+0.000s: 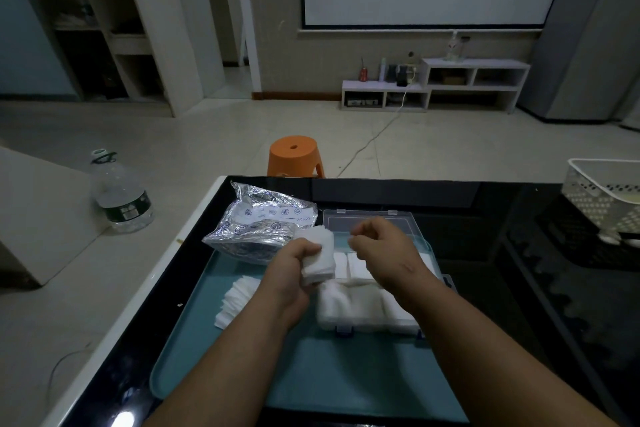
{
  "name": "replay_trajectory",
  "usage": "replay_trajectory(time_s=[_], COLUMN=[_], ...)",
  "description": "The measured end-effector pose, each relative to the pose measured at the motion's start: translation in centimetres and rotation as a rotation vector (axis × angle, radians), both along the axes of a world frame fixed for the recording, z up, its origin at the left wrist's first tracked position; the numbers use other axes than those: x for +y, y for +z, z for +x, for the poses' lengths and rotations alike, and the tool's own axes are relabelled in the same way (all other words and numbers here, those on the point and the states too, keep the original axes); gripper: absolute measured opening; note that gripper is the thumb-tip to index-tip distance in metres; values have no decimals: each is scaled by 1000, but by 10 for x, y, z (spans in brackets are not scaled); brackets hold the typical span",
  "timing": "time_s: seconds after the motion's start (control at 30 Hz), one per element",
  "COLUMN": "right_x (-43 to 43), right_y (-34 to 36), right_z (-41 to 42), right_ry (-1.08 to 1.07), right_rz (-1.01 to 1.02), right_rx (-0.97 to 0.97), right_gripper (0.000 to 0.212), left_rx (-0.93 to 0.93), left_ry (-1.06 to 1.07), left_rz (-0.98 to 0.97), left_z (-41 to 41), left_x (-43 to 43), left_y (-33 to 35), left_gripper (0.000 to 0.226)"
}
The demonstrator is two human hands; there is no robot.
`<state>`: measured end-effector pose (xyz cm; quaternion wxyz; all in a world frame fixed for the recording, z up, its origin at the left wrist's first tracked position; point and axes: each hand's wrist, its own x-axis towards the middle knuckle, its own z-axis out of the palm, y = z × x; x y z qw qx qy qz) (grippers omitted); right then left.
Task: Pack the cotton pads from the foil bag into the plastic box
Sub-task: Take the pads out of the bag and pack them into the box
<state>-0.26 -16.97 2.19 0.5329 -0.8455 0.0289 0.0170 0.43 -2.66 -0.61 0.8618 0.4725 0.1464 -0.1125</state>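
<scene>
Teal tray [214,340] | left hand [294,260] grips cotton pads [320,256] | right hand [381,246] curled over plastic box [374,322], empty

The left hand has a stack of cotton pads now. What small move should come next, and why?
Probably lower the stack of cotton pads gripped by the left hand into the plastic box right below it. The box stands open and already holds pads, and the right hand hovers curled over it, seemingly empty, so it could help to seat them.
</scene>
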Motion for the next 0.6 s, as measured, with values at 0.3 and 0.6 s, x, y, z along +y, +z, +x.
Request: replay_trajectory(time_s=[0.3,0.6], right_x=[3,1], right_y=[2,9], right_z=[0,-3], right_ry=[4,45], right_rz=[391,210], right_rx=[189,59], right_gripper=[54,45], left_rx=[-167,-246], left_ry=[-63,-97], left_rz=[135,417], left_z=[2,-1], left_x=[13,26], left_y=[6,20], left_gripper=[37,37])
